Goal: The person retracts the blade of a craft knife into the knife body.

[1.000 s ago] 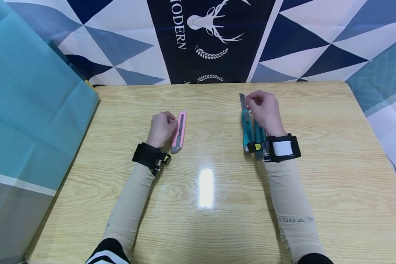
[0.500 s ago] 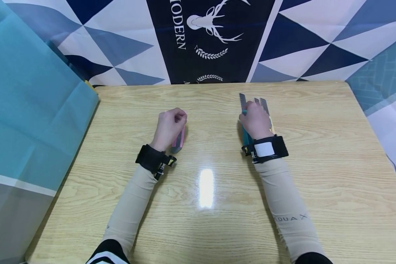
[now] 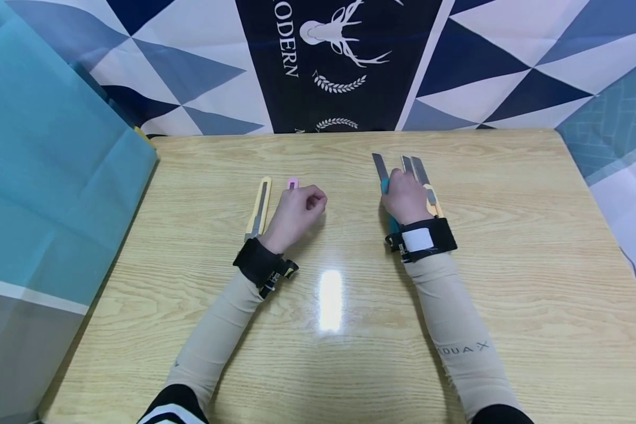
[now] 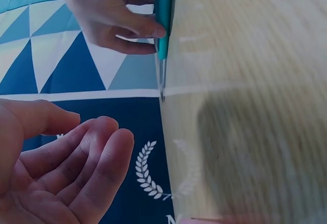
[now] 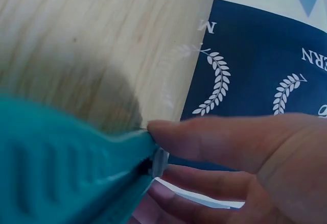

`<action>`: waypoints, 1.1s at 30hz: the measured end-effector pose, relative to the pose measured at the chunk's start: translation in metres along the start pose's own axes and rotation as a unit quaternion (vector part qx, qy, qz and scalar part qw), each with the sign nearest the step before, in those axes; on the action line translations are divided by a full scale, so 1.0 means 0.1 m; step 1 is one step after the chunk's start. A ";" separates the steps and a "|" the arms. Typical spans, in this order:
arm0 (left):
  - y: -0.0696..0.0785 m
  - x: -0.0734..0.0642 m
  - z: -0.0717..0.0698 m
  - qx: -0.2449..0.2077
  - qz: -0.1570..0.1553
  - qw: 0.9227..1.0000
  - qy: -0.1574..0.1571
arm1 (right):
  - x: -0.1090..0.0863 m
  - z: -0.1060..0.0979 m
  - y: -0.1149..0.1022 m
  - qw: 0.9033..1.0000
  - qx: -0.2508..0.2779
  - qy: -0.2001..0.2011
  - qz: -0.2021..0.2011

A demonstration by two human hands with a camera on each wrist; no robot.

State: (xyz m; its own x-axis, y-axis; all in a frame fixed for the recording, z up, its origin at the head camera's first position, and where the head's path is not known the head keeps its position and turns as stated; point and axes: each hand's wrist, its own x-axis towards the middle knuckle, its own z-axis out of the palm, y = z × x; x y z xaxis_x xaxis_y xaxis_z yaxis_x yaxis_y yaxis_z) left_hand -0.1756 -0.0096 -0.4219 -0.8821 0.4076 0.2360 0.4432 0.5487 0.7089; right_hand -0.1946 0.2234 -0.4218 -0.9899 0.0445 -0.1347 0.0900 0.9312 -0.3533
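My right hand grips a teal utility knife whose blade is extended, pointing to the far side of the table. In the right wrist view the thumb lies at the grey slider of that teal body. Beside it another extended blade shows, its handle hidden by the hand. A yellow utility knife with its blade out lies to the right. My left hand hovers over a pink utility knife, fingers loosely curled around nothing. Left of it lies another yellow utility knife, its blade retracted.
A patterned cloth with a deer print stands at the far edge of the wooden table. A blue-covered block borders the table on the left. Bright light reflects off the tabletop near the middle.
My left hand has moved right across the pink knife, uncovering the left yellow knife. My right hand has come left and nearer onto the teal knife, whose blade tip has swung left.
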 end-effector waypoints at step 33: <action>0.02 -0.04 0.27 -0.142 -0.021 0.978 -0.153 | -0.07 -0.20 -0.26 0.960 0.256 -0.016 -0.116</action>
State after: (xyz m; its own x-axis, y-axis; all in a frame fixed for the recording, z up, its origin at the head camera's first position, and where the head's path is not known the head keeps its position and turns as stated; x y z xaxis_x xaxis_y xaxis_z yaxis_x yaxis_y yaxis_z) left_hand -0.1669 0.0095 -0.4386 -0.7902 0.6124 0.0232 0.3065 0.3622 0.8803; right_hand -0.1922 0.2062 -0.3934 -0.9867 -0.1610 -0.0223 -0.0826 0.6145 -0.7846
